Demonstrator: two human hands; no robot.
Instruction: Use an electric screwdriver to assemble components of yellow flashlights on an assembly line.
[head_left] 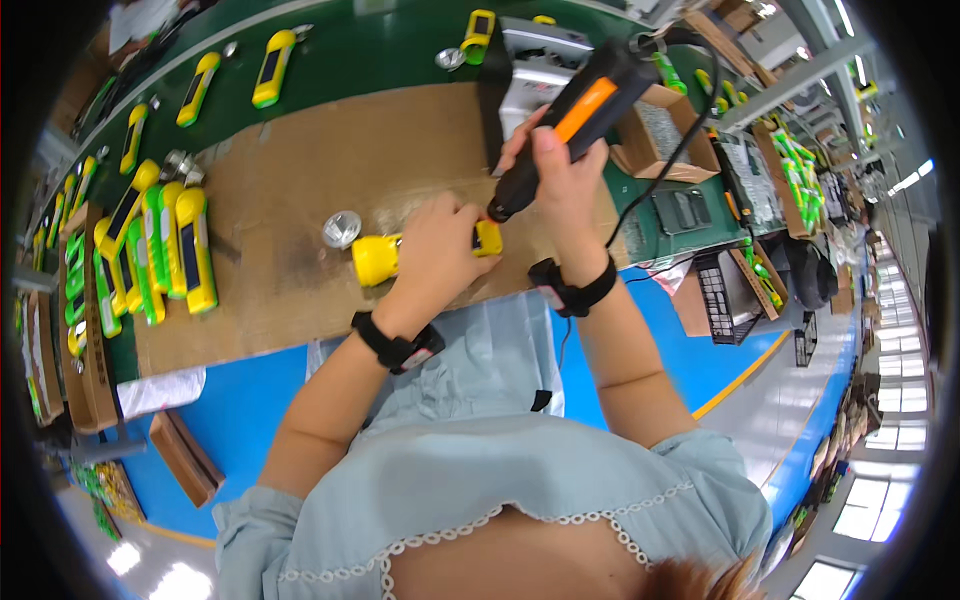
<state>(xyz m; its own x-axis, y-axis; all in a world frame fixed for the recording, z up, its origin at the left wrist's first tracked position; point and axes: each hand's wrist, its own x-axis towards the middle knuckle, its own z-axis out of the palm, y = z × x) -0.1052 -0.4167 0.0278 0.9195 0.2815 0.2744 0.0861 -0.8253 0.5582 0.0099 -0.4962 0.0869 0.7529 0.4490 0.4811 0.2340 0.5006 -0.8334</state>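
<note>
We record bright, largely even light over the bench. At lower right, the windows overexpose to white; lit tubes show at upper right. Glare whitens the floor at lower left, and the reflector carries small highlights. Shadows on the cardboard are soft; a darker patch shades the shirt. We read the torch and driver clearly. Toward the rim, straight edges bend, detail softens, and black fills the corners.
</note>
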